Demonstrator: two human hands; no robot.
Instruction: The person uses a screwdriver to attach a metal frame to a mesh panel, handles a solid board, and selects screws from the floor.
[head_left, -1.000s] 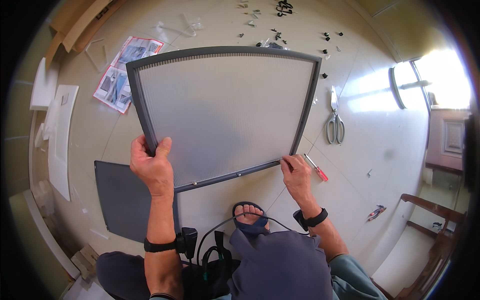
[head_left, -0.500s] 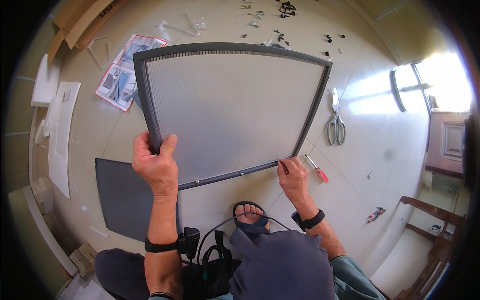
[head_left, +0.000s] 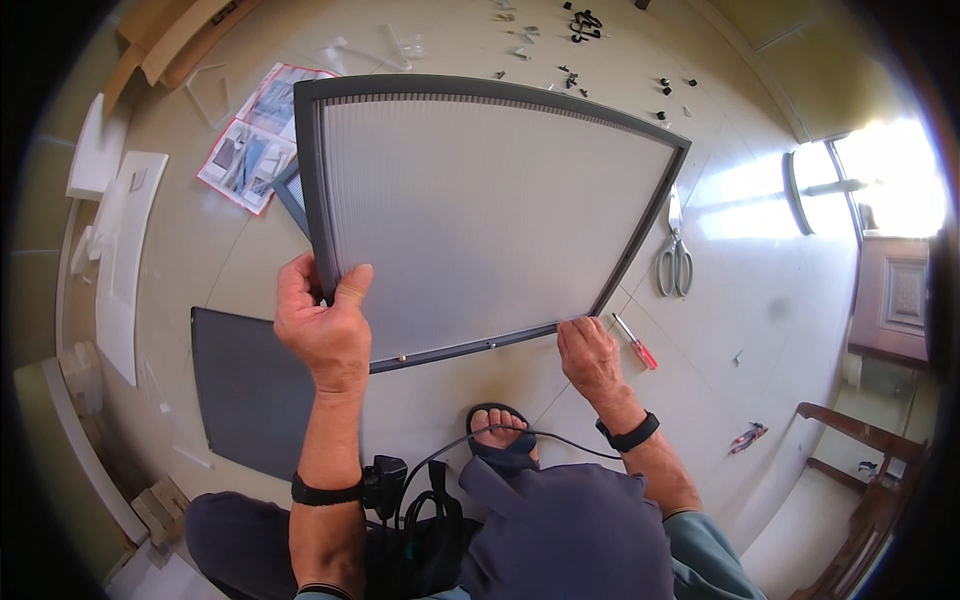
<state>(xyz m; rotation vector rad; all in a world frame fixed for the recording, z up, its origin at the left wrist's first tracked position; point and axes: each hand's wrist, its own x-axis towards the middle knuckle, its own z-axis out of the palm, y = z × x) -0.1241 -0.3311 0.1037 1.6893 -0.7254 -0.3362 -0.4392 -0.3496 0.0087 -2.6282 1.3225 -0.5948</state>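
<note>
A dark grey framed panel (head_left: 490, 220) with a translucent ribbed sheet is held up in front of me, tilted. My left hand (head_left: 325, 325) grips its left rail near the lower corner, thumb on the front face. Along the lower rail sit two small shiny screw heads (head_left: 491, 345). My right hand (head_left: 589, 355) is closed in a pinch against that rail, near the lower right corner. Its fingertips hide whatever small thing may be between them.
A plain dark grey panel (head_left: 255, 390) lies at left. Scissors (head_left: 675, 265), a red-handled screwdriver (head_left: 637, 345) and pliers (head_left: 748, 437) lie to the right. Farther off are a printed sheet (head_left: 250, 150), small black fittings (head_left: 585, 25) and a cardboard box (head_left: 180, 45). A wooden chair (head_left: 880, 480) stands right.
The framed panel and my left hand have shifted a little to the right, and the panel is turned slightly. My right hand stays at the lower rail, its fingers closer against it.
</note>
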